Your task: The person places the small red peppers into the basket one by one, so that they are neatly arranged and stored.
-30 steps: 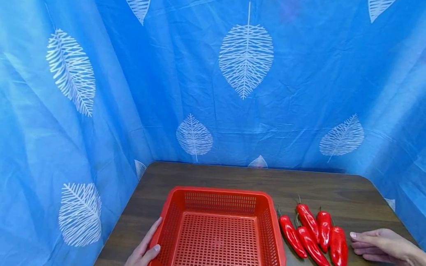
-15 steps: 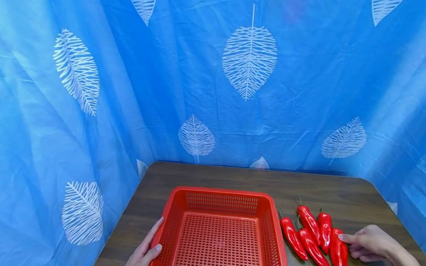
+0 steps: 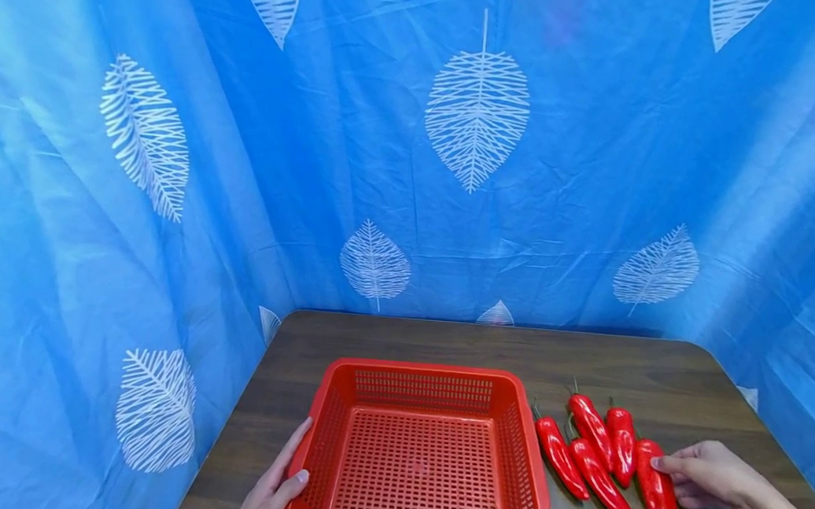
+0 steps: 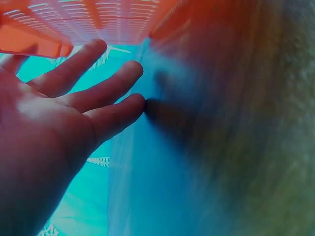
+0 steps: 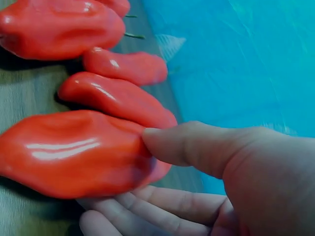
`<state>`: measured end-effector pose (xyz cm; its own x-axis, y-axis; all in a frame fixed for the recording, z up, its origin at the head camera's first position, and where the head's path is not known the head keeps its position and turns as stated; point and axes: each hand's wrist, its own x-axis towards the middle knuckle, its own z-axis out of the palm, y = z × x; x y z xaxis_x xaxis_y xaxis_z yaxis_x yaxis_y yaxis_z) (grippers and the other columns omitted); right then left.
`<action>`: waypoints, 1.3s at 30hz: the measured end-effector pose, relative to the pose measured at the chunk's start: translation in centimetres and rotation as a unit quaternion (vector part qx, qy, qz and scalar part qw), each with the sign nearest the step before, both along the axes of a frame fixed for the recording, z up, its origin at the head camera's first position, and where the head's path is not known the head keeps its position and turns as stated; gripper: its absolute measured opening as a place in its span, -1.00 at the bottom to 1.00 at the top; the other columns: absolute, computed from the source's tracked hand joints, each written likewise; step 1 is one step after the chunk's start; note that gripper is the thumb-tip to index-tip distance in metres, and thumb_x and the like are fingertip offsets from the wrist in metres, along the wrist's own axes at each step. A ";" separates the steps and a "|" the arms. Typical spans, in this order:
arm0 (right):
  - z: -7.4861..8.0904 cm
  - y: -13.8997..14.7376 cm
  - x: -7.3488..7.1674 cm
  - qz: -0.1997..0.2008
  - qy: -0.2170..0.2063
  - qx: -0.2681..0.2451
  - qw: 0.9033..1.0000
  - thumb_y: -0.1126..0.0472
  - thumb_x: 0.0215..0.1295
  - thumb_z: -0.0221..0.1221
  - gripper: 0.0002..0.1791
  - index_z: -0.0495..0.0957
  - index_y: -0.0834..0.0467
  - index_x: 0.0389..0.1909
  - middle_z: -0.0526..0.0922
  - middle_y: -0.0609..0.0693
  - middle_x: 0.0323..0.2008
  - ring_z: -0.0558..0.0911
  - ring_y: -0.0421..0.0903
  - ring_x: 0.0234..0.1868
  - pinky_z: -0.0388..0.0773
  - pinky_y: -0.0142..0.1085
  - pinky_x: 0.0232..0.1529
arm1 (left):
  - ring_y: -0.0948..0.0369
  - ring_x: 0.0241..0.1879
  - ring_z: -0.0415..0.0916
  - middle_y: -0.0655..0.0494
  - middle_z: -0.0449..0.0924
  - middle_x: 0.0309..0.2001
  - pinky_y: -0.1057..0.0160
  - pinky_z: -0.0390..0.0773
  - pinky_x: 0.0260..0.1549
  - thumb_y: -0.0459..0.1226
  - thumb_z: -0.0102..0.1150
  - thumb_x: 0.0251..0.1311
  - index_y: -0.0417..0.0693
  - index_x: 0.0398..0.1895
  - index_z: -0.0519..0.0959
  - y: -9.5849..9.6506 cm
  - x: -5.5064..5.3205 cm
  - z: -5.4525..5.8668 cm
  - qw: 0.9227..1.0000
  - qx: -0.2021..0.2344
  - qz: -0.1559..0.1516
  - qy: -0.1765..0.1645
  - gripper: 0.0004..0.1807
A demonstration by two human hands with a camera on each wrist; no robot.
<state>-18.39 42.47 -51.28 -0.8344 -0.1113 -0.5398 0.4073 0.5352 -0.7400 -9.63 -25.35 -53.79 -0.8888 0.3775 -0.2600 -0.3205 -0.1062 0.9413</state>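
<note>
On the right side of the table [image 3: 444, 341], in the head view, five red peppers lie beside the red basket [image 3: 420, 476]. The right hand [image 3: 714, 479] pinches the outermost pepper [image 3: 656, 493], its thumb on the upper face. The long axis of this pepper runs from far to near with a slight slant: the stem end lies away from the person, the tip toward the person and to the right. The four other peppers [image 3: 601, 479] lie just beside it, also tip-near. The left hand [image 3: 270, 493] is set against the basket's left side, thumb at the rim, index finger straight along the outer wall.

In the left wrist view, three fingers are extended and spread beneath the basket wall; the right portion is blurred.

In the right wrist view, the thumb presses the held pepper near its stem end, with fingers below. Its long axis is near horizontal, tip pointing left.
</note>
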 end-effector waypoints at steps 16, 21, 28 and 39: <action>-1.1 1.6 4.7 -0.105 -0.044 -0.218 0.969 0.07 0.79 0.01 -0.17 0.05 0.88 0.39 0.83 0.11 0.01 0.86 -0.01 0.01 0.77 0.03 0.17 | -0.14 0.48 0.41 -0.54 -0.47 0.71 -0.23 0.65 0.28 -0.10 -0.06 0.73 0.32 0.81 -0.47 -0.5 0.3 -0.1 0.999 0.011 -0.019 0.037 -0.06; -0.3 -0.8 5.8 -0.130 -0.024 -0.245 0.960 0.03 0.79 0.01 -0.16 0.09 0.83 0.43 0.83 0.07 0.05 0.86 -0.06 0.02 0.76 0.02 0.19 | -0.14 0.48 0.44 -0.53 -0.47 0.71 -0.24 0.66 0.27 -0.10 -0.06 0.74 0.34 0.81 -0.49 -0.5 0.1 -0.2 1.000 0.016 -0.018 0.018 -0.06; 2.1 -5.0 6.0 -0.125 0.018 -0.222 0.967 0.03 0.79 0.03 -0.06 -0.19 0.77 0.55 0.80 0.01 0.12 0.85 -0.10 0.04 0.76 -0.02 0.19 | -0.15 0.50 0.40 -0.50 -0.49 0.72 -0.24 0.64 0.29 -0.11 -0.08 0.74 0.33 0.81 -0.50 -0.4 0.0 0.0 1.000 0.015 -0.018 0.020 -0.06; 5.8 -11.1 5.0 -0.070 0.081 -0.194 0.975 0.05 0.78 0.04 -0.11 -0.12 0.66 0.62 0.75 0.08 0.27 0.84 -0.09 0.09 0.77 -0.08 0.17 | -0.19 0.57 0.29 -0.41 -0.56 0.75 -0.26 0.58 0.36 -0.07 -0.15 0.77 0.45 0.80 -0.52 0.1 0.0 -0.1 0.998 0.058 -0.023 0.005 -0.10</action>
